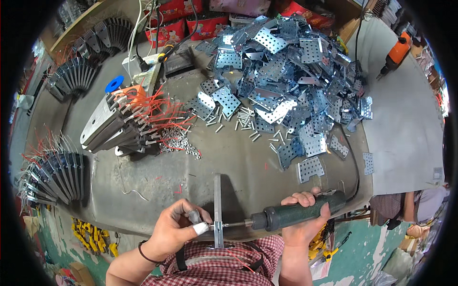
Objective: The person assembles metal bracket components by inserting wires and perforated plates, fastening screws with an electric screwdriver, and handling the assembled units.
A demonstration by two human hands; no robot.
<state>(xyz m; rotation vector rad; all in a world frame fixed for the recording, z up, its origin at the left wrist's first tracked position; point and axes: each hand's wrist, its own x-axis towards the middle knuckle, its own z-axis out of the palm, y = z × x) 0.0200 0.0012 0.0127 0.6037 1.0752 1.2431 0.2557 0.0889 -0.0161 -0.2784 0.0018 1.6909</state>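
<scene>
My right hand is wrapped round a dark green electric screwdriver, held level near the table's front edge. Its bit reaches left to a narrow grey metal piece, seen edge-on. On the other side of that piece, my left hand is closed in a pinch, with white tape round the thumb. The fingertips cover whatever small thing they hold against the metal. Beyond both hands lie loose silver screws, small nuts and a large heap of perforated metal plates.
Grey metal parts with red wires stand on the left of the table, beside a fanned row. A blue spool sits behind them. An orange power drill lies far right. A black cord runs from the screwdriver.
</scene>
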